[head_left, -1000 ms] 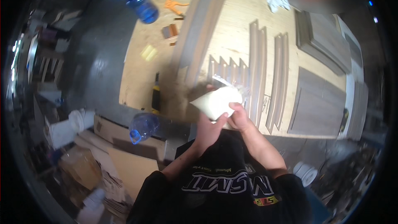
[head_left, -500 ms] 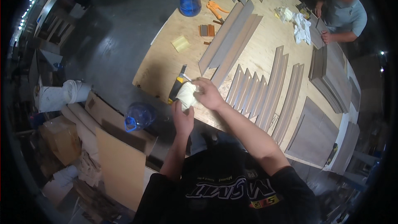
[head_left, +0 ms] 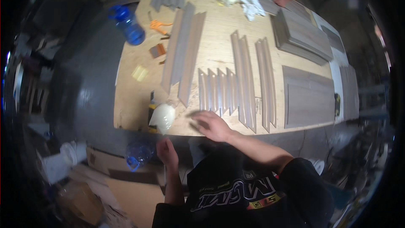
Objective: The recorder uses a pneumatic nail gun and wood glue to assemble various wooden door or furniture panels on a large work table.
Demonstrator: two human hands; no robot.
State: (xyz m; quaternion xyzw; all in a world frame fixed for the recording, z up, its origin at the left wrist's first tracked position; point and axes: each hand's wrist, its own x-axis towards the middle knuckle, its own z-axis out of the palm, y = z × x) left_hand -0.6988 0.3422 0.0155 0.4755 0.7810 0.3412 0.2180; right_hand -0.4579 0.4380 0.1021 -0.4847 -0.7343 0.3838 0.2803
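A bulging plastic bag of cream-coloured paste (head_left: 165,115) is at the table's near left edge, its narrow tip pointing toward me. My left hand (head_left: 168,151) is closed at that tip, seeming to pinch it just off the edge. To the right of the bag, my right hand (head_left: 212,125) hovers over the near edge with fingers stretched out, slightly blurred and holding nothing. Partly hidden under or behind the bag is a yellow and black tool (head_left: 151,112). Short grey-brown strips with pale lines along them (head_left: 215,90) lie just beyond my right hand.
Long mitred strips (head_left: 181,55) lie mid-table, with orange-handled pliers (head_left: 160,26) and a blue water bottle (head_left: 134,30) to their left. Stacked panels (head_left: 301,36) sit at right. A co-worker's hand (head_left: 281,0) works at the far side. A clear blue jug (head_left: 139,154) stands below the edge.
My right hand has let go of the bag and moved right. My left hand has slid down to the bag's tip. The whole view has turned, shifting the table leftward.
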